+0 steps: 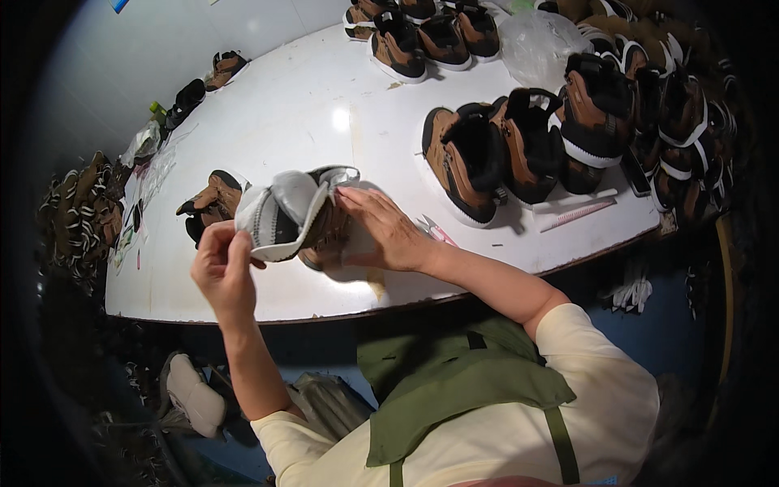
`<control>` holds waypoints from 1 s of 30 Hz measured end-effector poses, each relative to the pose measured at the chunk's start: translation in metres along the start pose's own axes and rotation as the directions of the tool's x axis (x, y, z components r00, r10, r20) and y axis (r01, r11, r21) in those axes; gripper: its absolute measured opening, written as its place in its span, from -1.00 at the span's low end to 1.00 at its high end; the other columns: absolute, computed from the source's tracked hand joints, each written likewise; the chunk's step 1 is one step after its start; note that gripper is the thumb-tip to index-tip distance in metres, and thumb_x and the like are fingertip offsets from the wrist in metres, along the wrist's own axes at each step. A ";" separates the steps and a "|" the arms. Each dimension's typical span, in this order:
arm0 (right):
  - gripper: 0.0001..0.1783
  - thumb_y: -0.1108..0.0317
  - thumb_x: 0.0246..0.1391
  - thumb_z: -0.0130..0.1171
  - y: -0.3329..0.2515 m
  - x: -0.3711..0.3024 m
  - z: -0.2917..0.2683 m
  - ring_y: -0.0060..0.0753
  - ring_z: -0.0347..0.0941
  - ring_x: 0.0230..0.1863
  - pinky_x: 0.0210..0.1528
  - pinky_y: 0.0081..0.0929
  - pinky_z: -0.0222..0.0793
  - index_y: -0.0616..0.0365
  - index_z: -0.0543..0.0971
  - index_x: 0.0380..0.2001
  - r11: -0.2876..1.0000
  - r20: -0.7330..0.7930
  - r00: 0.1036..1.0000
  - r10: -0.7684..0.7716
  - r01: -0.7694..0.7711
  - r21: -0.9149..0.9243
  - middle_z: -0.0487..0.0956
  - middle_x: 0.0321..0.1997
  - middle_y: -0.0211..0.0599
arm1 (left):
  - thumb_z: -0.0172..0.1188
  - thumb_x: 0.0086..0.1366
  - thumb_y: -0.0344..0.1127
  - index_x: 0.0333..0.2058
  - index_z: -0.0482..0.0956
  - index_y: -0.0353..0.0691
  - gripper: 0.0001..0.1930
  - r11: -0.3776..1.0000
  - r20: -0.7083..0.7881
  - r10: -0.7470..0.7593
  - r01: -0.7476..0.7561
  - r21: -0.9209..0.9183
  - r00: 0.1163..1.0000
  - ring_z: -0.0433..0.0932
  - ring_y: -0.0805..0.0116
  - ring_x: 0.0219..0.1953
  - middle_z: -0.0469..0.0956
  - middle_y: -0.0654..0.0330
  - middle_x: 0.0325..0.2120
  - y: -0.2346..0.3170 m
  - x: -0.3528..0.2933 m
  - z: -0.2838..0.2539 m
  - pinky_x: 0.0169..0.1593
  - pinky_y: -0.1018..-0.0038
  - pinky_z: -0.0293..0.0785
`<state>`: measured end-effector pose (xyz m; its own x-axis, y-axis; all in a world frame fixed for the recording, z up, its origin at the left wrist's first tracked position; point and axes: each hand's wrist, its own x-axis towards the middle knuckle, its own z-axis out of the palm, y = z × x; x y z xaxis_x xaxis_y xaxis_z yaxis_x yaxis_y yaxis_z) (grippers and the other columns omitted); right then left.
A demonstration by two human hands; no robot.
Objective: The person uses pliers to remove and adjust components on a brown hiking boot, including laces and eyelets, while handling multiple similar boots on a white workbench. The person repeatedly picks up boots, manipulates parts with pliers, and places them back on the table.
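Over the near part of the table I hold a brown and black shoe upper, its pale grey lining folded outward with a white edge. My left hand is closed, thumb and fingers pinching the lining's lower left edge. My right hand lies along the upper's right side, fingertips at its rim and the palm steadying it; its thumb is partly hidden. Just left of the upper, another brown shoe upper lies tilted on the table. Right beside my right hand are small snips with pink handles.
The white table has a worn front edge. Brown and black shoes stand in a row at right, near a pink-and-white strip. More shoes and a clear plastic bag sit at the back. Shoe piles flank the table.
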<state>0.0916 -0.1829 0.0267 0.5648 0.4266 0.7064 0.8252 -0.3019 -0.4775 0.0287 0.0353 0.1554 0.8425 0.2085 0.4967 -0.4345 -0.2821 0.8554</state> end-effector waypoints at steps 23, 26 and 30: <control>-0.57 0.15 0.32 -0.18 0.014 -0.084 -0.004 -0.34 0.36 0.04 0.16 -0.38 0.23 0.13 0.29 0.15 -0.339 0.481 0.717 0.504 -0.349 0.874 0.38 0.11 -0.31 | -0.10 0.36 0.15 0.01 0.43 -0.29 -0.43 0.831 0.279 -0.467 0.524 -0.187 0.839 0.41 0.29 0.04 0.50 0.10 -0.08 -0.069 -0.026 0.035 0.12 0.30 0.27; -0.45 0.12 0.33 -0.25 0.055 -0.129 0.030 -0.29 0.18 0.28 0.35 -0.36 0.03 0.08 0.13 0.31 -0.297 0.381 0.773 0.507 -0.259 0.919 0.21 0.34 -0.25 | -0.06 0.35 0.11 0.03 0.40 -0.30 -0.45 0.691 0.478 -0.503 0.667 -0.278 0.720 0.48 0.33 -0.06 0.52 0.13 -0.11 -0.075 -0.063 0.051 0.03 0.36 0.39; -0.46 0.17 0.34 -0.20 -0.008 -0.081 -0.001 -0.31 0.17 0.29 0.35 -0.41 0.03 0.13 0.13 0.31 0.620 0.399 0.777 0.486 -0.629 0.469 0.26 0.30 -0.23 | 0.12 0.33 -0.17 -0.04 0.43 -0.38 -0.61 0.547 0.384 -0.494 0.622 -0.560 0.780 0.56 0.46 -0.21 0.56 0.12 -0.17 -0.060 -0.093 0.070 -0.14 0.53 0.52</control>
<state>0.0396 -0.2163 -0.0260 0.8438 0.5256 0.1084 0.1610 -0.0553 -0.9854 -0.0013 -0.0328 0.0481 0.9941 -0.0577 -0.0920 0.1085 0.4998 0.8593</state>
